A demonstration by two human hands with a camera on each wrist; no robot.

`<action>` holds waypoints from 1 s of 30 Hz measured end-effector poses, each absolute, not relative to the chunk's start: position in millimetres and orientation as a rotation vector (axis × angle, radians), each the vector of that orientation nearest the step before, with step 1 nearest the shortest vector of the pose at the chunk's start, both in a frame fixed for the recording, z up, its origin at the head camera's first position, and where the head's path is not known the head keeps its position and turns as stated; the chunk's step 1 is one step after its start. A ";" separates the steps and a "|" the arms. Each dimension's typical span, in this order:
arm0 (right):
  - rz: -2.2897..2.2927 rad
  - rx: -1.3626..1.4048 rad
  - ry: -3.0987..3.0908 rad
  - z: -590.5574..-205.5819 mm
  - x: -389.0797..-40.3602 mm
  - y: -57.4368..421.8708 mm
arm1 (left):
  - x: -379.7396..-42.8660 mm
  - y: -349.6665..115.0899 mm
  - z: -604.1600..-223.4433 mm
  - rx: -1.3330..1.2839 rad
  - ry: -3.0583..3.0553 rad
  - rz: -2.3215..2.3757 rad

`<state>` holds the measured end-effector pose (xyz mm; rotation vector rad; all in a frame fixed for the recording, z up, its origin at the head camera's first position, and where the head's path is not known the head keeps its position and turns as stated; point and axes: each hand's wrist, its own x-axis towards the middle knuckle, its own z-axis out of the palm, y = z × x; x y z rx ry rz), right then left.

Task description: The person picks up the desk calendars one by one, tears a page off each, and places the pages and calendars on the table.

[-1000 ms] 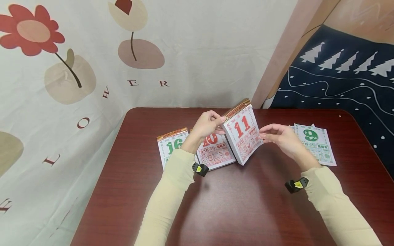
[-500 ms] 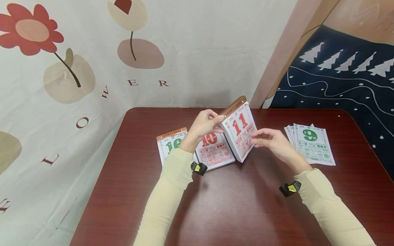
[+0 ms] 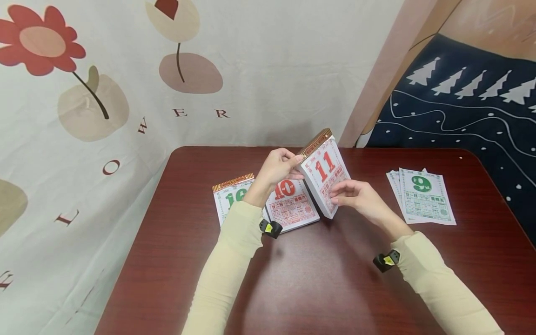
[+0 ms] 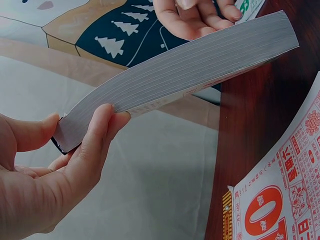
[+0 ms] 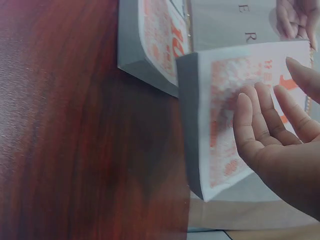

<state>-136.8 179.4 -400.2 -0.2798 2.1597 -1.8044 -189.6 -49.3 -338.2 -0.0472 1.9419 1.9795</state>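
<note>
My left hand (image 3: 274, 168) pinches a thick tear-off calendar (image 3: 322, 174) by its bound top corner, thumb on one face and fingers on the other. Tilted above the table, this calendar shows a red 11 under a gold-brown binding strip; its page edges (image 4: 200, 62) face the left wrist view. Close over its front page, my right hand (image 3: 362, 201) has loosely bent fingers (image 5: 270, 112) with nothing gripped between them. Beneath the left hand lies a second calendar (image 3: 295, 209) with a red 10. A third calendar (image 3: 232, 193), showing a green 16, is partly covered by the left forearm.
Several loose calendar sheets (image 3: 427, 197), topped by a green 9, lie at the right on the dark red wooden table (image 3: 310, 279). Behind the table hangs a pale cloth (image 3: 268, 60) printed with flowers, beside a navy cloth (image 3: 465, 107) with white trees.
My right hand has moved left from the lower right edge of the 11 calendar to over its front page. The left hand has shifted slightly, and the calendar has swung a little leftward.
</note>
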 end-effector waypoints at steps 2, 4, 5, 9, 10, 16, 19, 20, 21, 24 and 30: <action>-1.809 -0.308 2.156 -402.8 -136.2 177.6 | -189.9 -49.1 -337.8 -0.047 1.944 1.983; -1.815 -0.329 2.153 -405.1 -135.5 176.0 | -189.9 -49.1 -337.2 -0.047 1.944 1.986; -1.820 -0.339 2.154 -406.4 -135.4 175.4 | -189.9 -49.0 -336.9 -0.047 1.942 1.988; -1.822 -0.355 2.172 -410.3 -135.4 173.6 | -189.5 -48.8 -335.9 -0.057 1.936 1.993; -1.817 -0.362 2.183 -411.3 -135.6 173.1 | -189.4 -48.7 -335.5 -0.059 1.934 1.995; -1.771 -0.386 2.279 -414.5 -135.7 168.9 | -188.0 -48.2 -334.2 -0.065 1.944 1.990; -1.758 -0.391 2.319 -416.1 -135.2 167.0 | -187.7 -47.8 -334.3 -0.065 1.952 1.982; -1.759 -0.392 2.327 -416.6 -135.1 166.5 | -187.7 -47.6 -334.4 -0.064 1.951 1.982; -1.756 -0.395 2.337 -416.8 -134.9 165.9 | -187.6 -47.4 -334.2 -0.063 1.951 1.983; -1.738 -0.404 2.375 -416.5 -134.6 164.4 | -187.6 -47.1 -334.1 -0.060 1.942 1.989; -1.704 -0.430 2.437 -417.3 -135.8 162.7 | -187.4 -47.3 -333.1 -0.063 1.944 1.979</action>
